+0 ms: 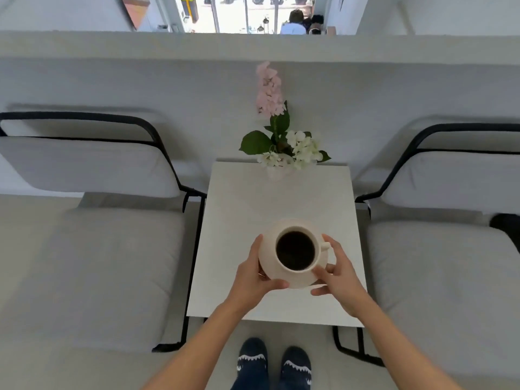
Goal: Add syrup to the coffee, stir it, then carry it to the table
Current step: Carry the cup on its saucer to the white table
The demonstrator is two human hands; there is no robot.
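A white cup of dark coffee (295, 250) stands on a cream saucer (267, 263), its handle pointing right. I hold the saucer over the near half of a small white square table (239, 209). My left hand (254, 273) grips the saucer's left rim, thumb on top at the front. My right hand (339, 267) holds the right rim, fingers curled beneath and beside it. I cannot tell whether the saucer touches the tabletop. No syrup or stirrer is in view.
A vase of pink and white flowers (281, 147) stands at the table's far edge against a low white wall. Grey cushioned chairs with black frames flank the table, left (92, 249) and right (439, 254). My feet (274, 364) are at the table's near edge.
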